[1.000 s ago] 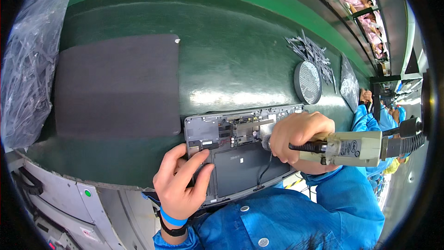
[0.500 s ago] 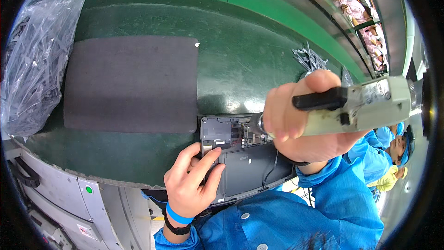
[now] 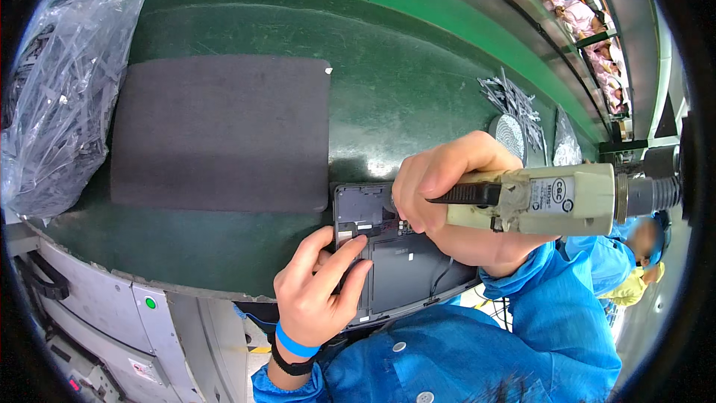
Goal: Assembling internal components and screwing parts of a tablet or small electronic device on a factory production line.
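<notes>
Your right hand (image 3: 451,195) is wrapped around a cream-coloured electric screwdriver with a black lever (image 3: 544,200), above the opened dark-grey laptop base (image 3: 397,275). Your left hand (image 3: 322,285), fingers spread, touches that base's left end; the base lies below both hands, at the green desk's (image 3: 399,123) near edge. Beyond your left hand lies a dark-grey rectangular mat (image 3: 222,134); beyond your right, a round grey dish (image 3: 507,134).

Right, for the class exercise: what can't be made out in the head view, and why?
In the head view:
Electric screwdriver: its tip is hidden by the right hand.
Opened laptop: its upper right part lies behind that hand.
Round dish: lower edge behind the same hand.
Plastic bag at left: cut off by the top edge.
</notes>
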A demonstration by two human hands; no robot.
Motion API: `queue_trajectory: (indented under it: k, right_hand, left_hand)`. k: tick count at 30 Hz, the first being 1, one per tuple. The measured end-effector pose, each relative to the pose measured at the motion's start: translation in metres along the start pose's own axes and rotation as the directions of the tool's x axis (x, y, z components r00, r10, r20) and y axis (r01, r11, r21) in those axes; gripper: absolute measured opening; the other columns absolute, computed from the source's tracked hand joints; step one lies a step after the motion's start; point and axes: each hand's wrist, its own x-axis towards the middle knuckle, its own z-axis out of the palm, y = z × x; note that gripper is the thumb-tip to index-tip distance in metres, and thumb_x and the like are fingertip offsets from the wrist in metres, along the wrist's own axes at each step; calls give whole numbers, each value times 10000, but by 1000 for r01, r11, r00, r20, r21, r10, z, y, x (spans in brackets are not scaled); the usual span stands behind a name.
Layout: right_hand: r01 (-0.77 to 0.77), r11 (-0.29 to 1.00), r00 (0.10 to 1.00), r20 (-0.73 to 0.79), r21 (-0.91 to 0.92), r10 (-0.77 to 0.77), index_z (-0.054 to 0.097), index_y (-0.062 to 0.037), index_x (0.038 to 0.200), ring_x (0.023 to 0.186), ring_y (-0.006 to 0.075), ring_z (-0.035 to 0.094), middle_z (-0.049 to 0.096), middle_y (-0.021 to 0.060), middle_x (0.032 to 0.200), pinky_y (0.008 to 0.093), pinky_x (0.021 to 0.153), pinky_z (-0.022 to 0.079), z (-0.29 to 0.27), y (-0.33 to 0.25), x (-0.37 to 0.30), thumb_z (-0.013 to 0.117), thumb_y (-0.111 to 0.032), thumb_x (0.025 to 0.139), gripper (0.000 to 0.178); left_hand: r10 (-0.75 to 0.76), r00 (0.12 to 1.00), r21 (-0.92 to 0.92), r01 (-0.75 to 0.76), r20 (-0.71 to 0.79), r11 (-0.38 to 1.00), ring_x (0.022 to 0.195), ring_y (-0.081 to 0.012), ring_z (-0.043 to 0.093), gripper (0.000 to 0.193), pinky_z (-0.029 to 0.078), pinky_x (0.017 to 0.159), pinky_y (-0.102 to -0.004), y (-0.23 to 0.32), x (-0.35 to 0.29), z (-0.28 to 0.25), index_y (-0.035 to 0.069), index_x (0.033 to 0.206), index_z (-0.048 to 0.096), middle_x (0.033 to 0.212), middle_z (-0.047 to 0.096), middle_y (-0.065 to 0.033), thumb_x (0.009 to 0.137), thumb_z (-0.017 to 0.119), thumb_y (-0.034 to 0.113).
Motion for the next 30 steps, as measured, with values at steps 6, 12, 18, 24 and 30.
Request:
queue_trajectory:
  k: [6, 12, 18, 24, 30]
  right_hand:
    - [-85, 976, 996, 15, -198, 90, 516, -11, 896, 600, 192, 529, 558, 71, 665, 328, 553, 425, 2, -10, 6, 543, -814, 765, 814]
    - [-88, 988, 996, -3, -130, 88, 597, -4, 964, 666, 131, 603, 643, 40, 763, 256, 591, 461, 0, -9, 7, 649, -624, 802, 643]
    - [79, 974, 985, 165, -214, -43, 564, 20, 799, 580, 210, 563, 577, 118, 628, 294, 513, 440, -5, -6, 17, 639, -221, 902, 273]
    - [82, 886, 989, 146, -456, -17, 560, 13, 818, 556, 171, 561, 586, 90, 630, 266, 513, 451, -5, -5, 15, 584, -52, 894, 103]
    - [87, 936, 988, -150, 340, -37, 519, 66, 1110, 628, 193, 555, 589, 103, 760, 308, 561, 429, -6, -7, 14, 449, -905, 722, 1048]
  left_hand:
    - [16, 1000, -12, -16, -8, 1000, 652, -186, 635, 271, 490, 573, -289, -1, 0, 0, -16, 947, 726, 1015, 641, -162, 690, 807, 13]
    - [19, 1000, 13, -19, 1, 1000, 647, -178, 628, 261, 490, 571, -287, 1, 2, -1, -17, 938, 726, 1014, 644, -156, 691, 805, 13]
    - [19, 1000, 20, -19, -2, 1000, 653, -166, 622, 251, 487, 563, -274, 0, 0, 2, -14, 931, 726, 1017, 655, -149, 692, 802, 0]
    - [16, 1000, 40, -16, -9, 999, 609, -126, 580, 264, 447, 526, -252, 2, -3, 4, -17, 934, 724, 1029, 661, -144, 681, 798, -20]
    - [-6, 1000, 37, 6, 1, 999, 581, -118, 558, 271, 434, 517, -250, 2, 2, 7, -10, 943, 730, 1028, 651, -145, 683, 804, -11]
